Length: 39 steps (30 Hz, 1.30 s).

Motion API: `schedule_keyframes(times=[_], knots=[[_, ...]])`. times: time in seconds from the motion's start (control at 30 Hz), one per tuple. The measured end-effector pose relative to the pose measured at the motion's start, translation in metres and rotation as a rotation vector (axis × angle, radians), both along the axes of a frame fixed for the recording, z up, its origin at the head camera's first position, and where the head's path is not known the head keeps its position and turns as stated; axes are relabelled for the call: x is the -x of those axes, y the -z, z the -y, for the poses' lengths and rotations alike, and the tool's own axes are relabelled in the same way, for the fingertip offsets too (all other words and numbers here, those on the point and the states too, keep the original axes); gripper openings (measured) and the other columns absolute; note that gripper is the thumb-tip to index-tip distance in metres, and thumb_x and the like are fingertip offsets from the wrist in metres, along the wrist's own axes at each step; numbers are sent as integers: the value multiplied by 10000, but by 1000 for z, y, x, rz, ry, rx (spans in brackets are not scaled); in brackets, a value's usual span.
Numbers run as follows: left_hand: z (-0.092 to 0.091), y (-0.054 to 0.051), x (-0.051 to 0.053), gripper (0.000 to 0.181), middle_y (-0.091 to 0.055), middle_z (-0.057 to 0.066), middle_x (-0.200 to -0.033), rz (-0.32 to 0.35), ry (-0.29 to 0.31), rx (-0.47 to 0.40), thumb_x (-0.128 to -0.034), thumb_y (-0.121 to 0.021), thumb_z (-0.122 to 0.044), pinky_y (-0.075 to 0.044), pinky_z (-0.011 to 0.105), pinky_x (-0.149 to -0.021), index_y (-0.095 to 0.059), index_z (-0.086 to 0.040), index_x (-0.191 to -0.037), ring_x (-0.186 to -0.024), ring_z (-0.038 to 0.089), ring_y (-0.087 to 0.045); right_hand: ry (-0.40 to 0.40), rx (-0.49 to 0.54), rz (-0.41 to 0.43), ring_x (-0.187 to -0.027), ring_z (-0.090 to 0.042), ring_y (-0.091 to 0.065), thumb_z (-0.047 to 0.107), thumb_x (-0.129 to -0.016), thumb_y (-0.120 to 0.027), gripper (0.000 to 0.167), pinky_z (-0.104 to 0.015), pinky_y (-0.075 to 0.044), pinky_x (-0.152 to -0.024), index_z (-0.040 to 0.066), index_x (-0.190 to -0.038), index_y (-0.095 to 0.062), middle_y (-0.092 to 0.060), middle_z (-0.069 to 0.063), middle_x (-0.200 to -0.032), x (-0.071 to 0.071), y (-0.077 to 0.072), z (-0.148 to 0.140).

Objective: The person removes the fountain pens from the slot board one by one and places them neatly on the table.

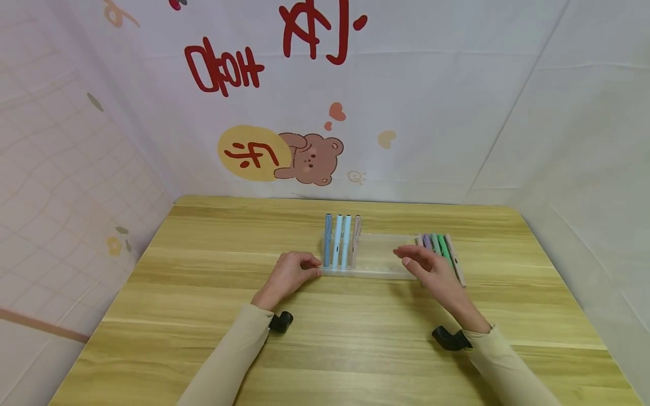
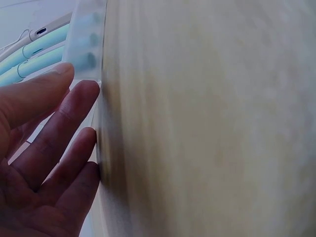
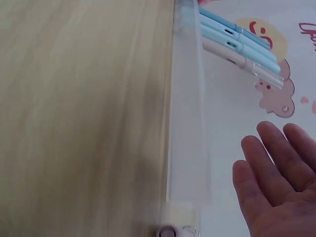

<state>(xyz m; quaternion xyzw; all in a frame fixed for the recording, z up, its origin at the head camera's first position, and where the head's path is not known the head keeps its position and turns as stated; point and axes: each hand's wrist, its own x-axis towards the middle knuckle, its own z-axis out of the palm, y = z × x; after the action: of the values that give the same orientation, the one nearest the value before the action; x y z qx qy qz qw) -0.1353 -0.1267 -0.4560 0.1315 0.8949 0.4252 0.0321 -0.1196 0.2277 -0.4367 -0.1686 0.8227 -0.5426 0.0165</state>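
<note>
A clear plastic pen stand (image 1: 376,274) sits on the table. Upright at its left end are a grey-blue pen (image 1: 328,239), two light blue pens (image 1: 337,239) and a pinkish pen (image 1: 356,242). My left hand (image 1: 290,276) is at the stand's left end. In the left wrist view the thumb and index fingertips touch or nearly touch that end, fingers relaxed. Over the stand's right part hovers my right hand (image 1: 431,270), fingers extended and nothing in them. Beside it lie several pens, among them a green pen (image 1: 444,246) and a mauve pen (image 1: 455,259), partly hidden by the hand.
The wooden table (image 1: 355,349) reaches back to a white printed cloth (image 1: 431,113) with a bear drawing. Black wrist-worn pieces (image 1: 451,339) sit at both cuffs.
</note>
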Motion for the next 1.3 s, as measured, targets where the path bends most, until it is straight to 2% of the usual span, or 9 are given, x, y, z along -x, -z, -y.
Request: schedule_keyframes(times=[0.13, 0.23, 0.43, 0.57, 0.73, 0.9, 1.1, 1.3], knots=[[-1, -1, 0, 72, -770, -23, -935, 7, -7, 0, -901, -816, -112, -558, 362, -835, -814, -113, -972, -844, 97, -684, -11, -5, -10, -1260, -326, -616, 226, -1077, -590, 361, -149, -479, -954, 38, -1385, -611, -660, -132, -1365, 3, 3, 11], [-1, -2, 0, 71, -772, -21, -937, 7, -8, 0, -900, -816, -108, -559, 360, -834, -813, -112, -971, -844, 98, -686, -6, -36, -20, -1257, -328, -619, 239, -1073, -598, 369, -179, -489, -961, 40, -1382, -615, -665, -127, -1358, 4, 3, 20], [-1, -3, 0, 74, -771, -19, -936, 8, -5, -1, -901, -815, -107, -562, 358, -831, -812, -109, -975, -843, 99, -688, 12, -75, -42, -1275, -304, -611, 264, -1062, -619, 364, -476, -472, -1071, 53, -1357, -641, -677, -114, -1339, 7, 3, 34], [-1, -4, -1, 79, -772, -18, -933, 14, -7, -1, -901, -816, -107, -562, 360, -833, -811, -107, -980, -844, 100, -689, 29, -101, -69, -1262, -318, -619, 279, -1053, -632, 368, -555, -456, -1072, 50, -1340, -653, -689, -114, -1321, 9, 4, 42], [-2, -4, 0, 80, -771, -18, -933, 16, -9, -6, -899, -817, -104, -563, 354, -827, -812, -105, -979, -840, 96, -688, 54, -141, -88, -1246, -335, -628, 299, -1049, -635, 388, -575, -465, -1051, 28, -1326, -659, -699, -121, -1300, 11, 5, 51], [-1, -3, 0, 83, -771, -17, -938, 13, -10, -9, -896, -820, -103, -563, 348, -823, -813, -105, -979, -840, 91, -687, 82, -169, -71, -1216, -308, -644, 344, -1046, -635, 419, -546, -472, -1053, 30, -1321, -670, -712, -98, -1274, 15, 4, 60], [-1, -3, 0, 80, -770, -20, -933, 17, -12, -7, -896, -820, -105, -561, 349, -821, -813, -108, -976, -835, 90, -685, 64, -154, -27, -1211, -288, -644, 369, -1048, -627, 444, -510, -470, -1073, 23, -1325, -664, -708, -93, -1267, 20, 3, 69], [-1, -4, 0, 80, -770, -24, -930, 22, -15, -4, -897, -819, -106, -562, 347, -822, -813, -111, -976, -837, 90, -687, 44, -134, -1, -1175, -313, -668, 361, -1048, -630, 428, -502, -518, -1011, 30, -1316, -669, -717, -112, -1244, 26, 5, 75]])
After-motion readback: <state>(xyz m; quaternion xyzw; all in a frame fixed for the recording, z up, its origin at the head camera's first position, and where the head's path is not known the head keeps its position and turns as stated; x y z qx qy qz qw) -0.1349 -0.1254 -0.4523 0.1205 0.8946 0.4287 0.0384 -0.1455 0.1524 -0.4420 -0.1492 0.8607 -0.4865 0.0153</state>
